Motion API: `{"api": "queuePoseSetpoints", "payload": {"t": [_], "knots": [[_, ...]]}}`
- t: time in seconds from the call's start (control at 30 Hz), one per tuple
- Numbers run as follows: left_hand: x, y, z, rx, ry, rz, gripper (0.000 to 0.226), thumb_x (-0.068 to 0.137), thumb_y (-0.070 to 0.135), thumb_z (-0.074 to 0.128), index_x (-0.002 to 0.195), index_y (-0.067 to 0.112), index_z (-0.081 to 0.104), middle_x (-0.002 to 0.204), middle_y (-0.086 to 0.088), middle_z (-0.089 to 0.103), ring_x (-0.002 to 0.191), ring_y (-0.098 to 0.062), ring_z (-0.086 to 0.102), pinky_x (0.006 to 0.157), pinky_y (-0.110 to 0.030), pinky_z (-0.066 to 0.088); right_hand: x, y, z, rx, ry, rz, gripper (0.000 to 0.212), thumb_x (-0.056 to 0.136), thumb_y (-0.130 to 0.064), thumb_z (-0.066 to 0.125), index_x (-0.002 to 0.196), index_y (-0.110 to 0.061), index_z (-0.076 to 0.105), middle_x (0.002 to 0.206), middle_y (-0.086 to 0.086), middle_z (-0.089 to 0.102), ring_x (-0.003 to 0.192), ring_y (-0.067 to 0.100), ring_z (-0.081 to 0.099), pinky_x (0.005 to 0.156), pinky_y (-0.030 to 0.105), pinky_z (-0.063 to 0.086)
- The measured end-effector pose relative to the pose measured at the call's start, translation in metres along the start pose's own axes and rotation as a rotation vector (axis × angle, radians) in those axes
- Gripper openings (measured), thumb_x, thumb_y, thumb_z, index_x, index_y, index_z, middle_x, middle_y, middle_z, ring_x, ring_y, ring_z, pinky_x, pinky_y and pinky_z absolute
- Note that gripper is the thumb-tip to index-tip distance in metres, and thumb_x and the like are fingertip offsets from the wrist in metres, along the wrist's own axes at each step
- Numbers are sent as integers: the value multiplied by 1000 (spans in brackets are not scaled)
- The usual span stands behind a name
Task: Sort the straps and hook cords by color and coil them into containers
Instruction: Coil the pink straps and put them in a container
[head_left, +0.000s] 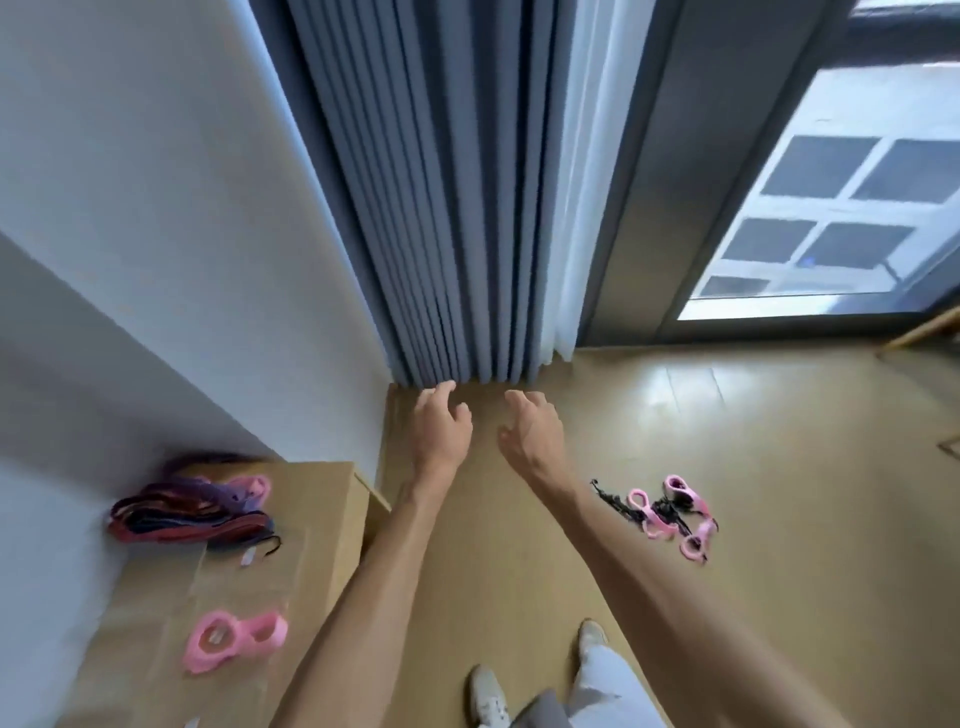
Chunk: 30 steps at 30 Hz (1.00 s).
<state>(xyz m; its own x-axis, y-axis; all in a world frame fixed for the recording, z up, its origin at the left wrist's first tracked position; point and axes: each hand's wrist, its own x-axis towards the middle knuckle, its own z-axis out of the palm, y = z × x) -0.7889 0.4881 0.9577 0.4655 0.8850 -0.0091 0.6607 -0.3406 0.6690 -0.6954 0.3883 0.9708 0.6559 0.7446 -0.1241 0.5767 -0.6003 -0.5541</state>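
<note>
Both hands are empty. The left hand (441, 426) and the right hand (532, 428) are stretched forward side by side above the floor (753, 467), near the foot of the grey curtain (441, 234); the fingers (445, 388) of each are loosely curled and slightly spread, pinching nothing and touching nothing that can be seen.

Outward from the hands, the task's things lie in three places. To the right, on the floor, is a tangle of black cords with pink hooks (667, 512); four pink loops can be counted there, though the blur makes the cord count uncertain. To the left, on the cardboard surface (322, 499), a pile of straps (192, 514) in red, purple and dark tones is bunched against the wall (130, 208), with one more pink piece showing at its far edge. Nearer the camera on the same surface lies one pink double-loop hook piece (234, 640) by itself.

Judging by this, the sorting has barely started: the strap colours are mixed in one heap, nothing looks coiled, and no container is visible unless the cardboard surface is the lid of a box, which cannot be told. Gathering the floor tangle looks like the next sensible step, then separating colours and coiling each group.
</note>
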Motion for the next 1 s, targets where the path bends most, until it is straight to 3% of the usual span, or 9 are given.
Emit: {"api": "queuePoseSetpoints", "payload": {"t": [0.2,0.37,0.63,1.0], "knots": [[-22,113,144,82,-252,141,50,94,17,56,144,15,52,153,-12,43,138,-26,45,109,-33,36,-6,158,-88,67,135,290,52,82,-9,51,133,-12,52,125,14,53,111,36,52,93,40,45],[-42,193,264,166,-373,145,53,94,20,55,146,19,47,158,-13,35,135,-33,47,107,-37,40,-2,290,-148,33,123,410,57,80,-7,51,137,-14,49,124,14,50,108,36,49,90,39,43],[-48,309,400,160,-418,169,48,91,15,57,139,15,54,148,-10,45,127,-32,52,100,-36,43,29,454,-221,74,94,498,53,84,-9,52,137,-13,51,127,15,50,113,35,49,95,39,44],[-51,313,548,229,-637,165,45,90,13,56,135,15,57,137,-7,55,119,-28,57,94,-33,43,48,586,-164,220,111,758,34,90,-13,52,122,-11,60,118,13,56,110,33,53,88,37,43]]}}
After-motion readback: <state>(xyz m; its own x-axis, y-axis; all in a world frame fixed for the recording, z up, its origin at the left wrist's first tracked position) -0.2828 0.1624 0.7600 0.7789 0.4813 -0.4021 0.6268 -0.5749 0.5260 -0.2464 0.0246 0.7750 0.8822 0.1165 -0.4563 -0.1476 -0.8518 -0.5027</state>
